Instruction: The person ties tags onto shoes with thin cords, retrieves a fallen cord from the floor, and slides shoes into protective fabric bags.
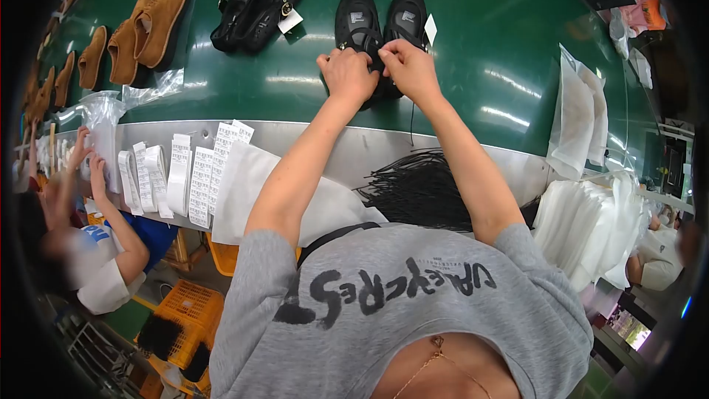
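Observation:
Two black strapped shoes (357, 21) stand side by side on the green table, toes pointing away from me, with a white tag (430, 29) at the right one. My left hand (350, 74) is closed over the strap area of the left shoe, its fingers curled. Beside it, my right hand (410, 66) pinches at the inner side of the right shoe; a thin black cord (412, 120) trails below it over the table edge. The fingers partly hide what they grip. Below my forearms lies a bunch of black cords (417, 188).
Another black pair (258, 11) with a tag lies left, beyond it brown shoes (159, 26) on clear plastic. Printed label strips (203, 177) line the near edge. White bags (587, 222) hang at right. A co-worker's hands (87, 159) are at far left, above orange crates (193, 310).

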Available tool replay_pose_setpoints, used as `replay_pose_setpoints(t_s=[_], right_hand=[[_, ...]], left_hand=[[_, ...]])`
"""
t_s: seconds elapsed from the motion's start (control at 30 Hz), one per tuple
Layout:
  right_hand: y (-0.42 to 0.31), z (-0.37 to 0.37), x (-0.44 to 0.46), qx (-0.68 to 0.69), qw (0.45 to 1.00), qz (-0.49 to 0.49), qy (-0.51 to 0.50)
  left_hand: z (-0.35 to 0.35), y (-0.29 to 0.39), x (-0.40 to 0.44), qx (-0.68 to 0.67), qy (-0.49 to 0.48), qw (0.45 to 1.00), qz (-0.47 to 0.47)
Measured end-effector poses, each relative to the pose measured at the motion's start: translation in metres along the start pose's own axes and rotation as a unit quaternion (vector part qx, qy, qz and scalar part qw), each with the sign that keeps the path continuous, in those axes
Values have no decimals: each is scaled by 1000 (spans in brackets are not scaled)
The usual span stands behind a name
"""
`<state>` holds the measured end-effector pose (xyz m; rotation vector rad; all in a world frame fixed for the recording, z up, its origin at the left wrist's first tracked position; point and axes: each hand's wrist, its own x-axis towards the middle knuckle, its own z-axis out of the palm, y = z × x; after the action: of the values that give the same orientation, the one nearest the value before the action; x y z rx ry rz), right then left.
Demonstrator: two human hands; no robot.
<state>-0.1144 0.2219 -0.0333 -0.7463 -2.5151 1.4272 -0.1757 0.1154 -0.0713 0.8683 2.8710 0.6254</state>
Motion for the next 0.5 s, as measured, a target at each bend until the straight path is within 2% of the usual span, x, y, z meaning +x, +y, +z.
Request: replay_pose_setpoints(t_s=[0.07,0.13,0.2,0.5], right_hand=[[2,5,3,-3,1000,-8,-4],[6,7,7,-240,970,1,30],[12,2,9,-229,973,18,32],[13,-2,7,-245,969,33,27]], left_hand=[[5,0,2,-1,7,1000,-12],[8,2,3,-3,15,1000,-23],[12,4,3,-12,52,998,-17],[24,2,8,-39,31,996,-75]])
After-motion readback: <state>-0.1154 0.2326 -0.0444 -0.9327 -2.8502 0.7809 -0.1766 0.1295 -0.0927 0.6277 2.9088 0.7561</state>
